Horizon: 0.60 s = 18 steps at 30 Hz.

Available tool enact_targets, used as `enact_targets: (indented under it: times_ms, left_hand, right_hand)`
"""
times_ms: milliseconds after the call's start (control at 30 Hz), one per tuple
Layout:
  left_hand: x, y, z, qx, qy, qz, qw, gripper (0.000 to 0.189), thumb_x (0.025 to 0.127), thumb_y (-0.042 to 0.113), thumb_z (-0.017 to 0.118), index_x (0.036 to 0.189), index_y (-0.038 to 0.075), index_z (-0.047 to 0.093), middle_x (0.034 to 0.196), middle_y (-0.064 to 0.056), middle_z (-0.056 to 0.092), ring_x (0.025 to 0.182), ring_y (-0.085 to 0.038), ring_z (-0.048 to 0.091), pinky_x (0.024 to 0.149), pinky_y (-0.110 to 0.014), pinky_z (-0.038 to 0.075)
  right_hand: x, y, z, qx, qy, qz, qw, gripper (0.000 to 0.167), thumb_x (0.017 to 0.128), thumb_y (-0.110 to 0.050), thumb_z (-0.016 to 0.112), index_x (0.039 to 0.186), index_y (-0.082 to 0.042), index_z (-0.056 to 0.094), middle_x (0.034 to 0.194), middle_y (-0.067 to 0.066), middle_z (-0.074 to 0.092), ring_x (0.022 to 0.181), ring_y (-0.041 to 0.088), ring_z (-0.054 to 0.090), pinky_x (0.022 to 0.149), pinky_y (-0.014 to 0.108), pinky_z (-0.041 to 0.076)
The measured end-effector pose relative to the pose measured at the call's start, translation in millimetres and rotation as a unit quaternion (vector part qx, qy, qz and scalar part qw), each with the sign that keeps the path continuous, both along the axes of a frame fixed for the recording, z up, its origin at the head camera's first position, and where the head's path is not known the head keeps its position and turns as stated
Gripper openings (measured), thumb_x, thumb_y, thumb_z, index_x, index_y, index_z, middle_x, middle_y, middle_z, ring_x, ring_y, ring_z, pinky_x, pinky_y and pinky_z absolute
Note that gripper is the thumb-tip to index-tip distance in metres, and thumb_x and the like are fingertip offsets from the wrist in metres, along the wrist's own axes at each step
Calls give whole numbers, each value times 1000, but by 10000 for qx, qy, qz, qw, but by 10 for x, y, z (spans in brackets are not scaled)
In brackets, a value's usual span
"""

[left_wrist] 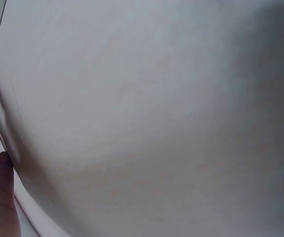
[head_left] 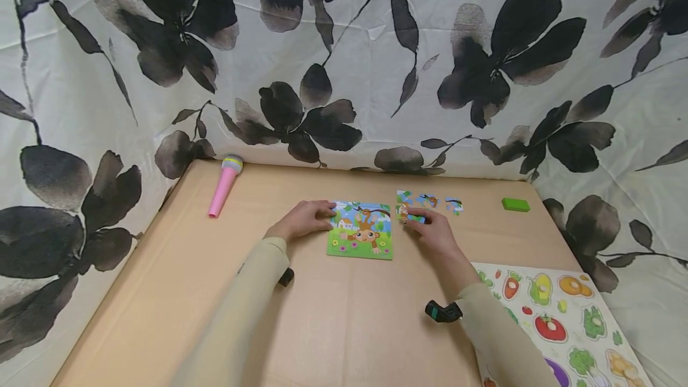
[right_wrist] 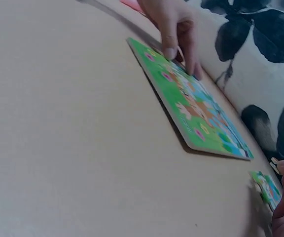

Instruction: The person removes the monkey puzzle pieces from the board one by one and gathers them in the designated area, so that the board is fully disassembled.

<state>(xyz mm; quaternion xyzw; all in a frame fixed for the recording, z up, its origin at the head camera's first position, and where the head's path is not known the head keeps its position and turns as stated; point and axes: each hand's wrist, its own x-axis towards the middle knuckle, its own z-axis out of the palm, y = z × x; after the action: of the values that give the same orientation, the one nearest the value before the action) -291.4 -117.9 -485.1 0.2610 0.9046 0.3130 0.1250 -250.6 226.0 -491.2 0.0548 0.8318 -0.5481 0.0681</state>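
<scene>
A square jigsaw puzzle [head_left: 361,233] with a monkey picture lies on the table between the hands. My left hand [head_left: 305,220] rests at its upper left, thumb and fingertips on the board's edge. At the edge of the left wrist view, the fingers [left_wrist: 4,173] look nearly straight. To the right of the board, my right hand [head_left: 432,235] pinches a puzzle piece [head_left: 415,218] between thumb and fingers. Close by lie loose pieces, among them a monkey piece [head_left: 430,200] and a blue-green one [head_left: 454,205]. The right wrist view shows another piece [right_wrist: 266,190] beside the right fingertips.
A pink toy microphone [head_left: 223,189] lies at the back left of the brown table [head_left: 344,327]. At the back right is a green block [head_left: 515,205]. A vegetable picture board [head_left: 570,309] lies front right, partly under the right sleeve. Flowered cloth [head_left: 376,64] hangs behind.
</scene>
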Motion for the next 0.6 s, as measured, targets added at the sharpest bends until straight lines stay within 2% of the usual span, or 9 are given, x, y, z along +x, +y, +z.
enact_targets:
  times_ms: [300, 433, 600]
  left_hand:
    - [6, 10, 5, -8, 63, -26, 10000, 42, 89, 23, 72, 127, 6, 66, 146, -3, 51, 141, -22, 36, 118, -41, 24]
    - [6, 10, 10, -28, 74, -46, 10000, 42, 89, 23, 72, 127, 6, 66, 145, -3, 51, 141, -22, 36, 118, -41, 24]
    - [-2, 10, 13, -24, 42, -55, 10000, 42, 89, 22, 72, 127, 6, 66, 145, -3, 51, 141, -22, 36, 118, -41, 24]
  right_hand:
    - [5, 468, 78, 65, -66, -431, 9990, 41, 98, -16, 61, 137, -3, 55, 140, 18, 44, 107, 23, 46, 72, 17, 43]
    - [11, 675, 92, 204, -148, -552, 9982, 44, 98, -16, 59, 140, -3, 52, 143, 21, 44, 117, 27, 48, 83, 20, 46]
    - [2, 902, 80, 526, -158, -585, 9968, 44, 97, -19, 62, 136, -3, 55, 135, 19, 49, 109, 24, 50, 81, 22, 47]
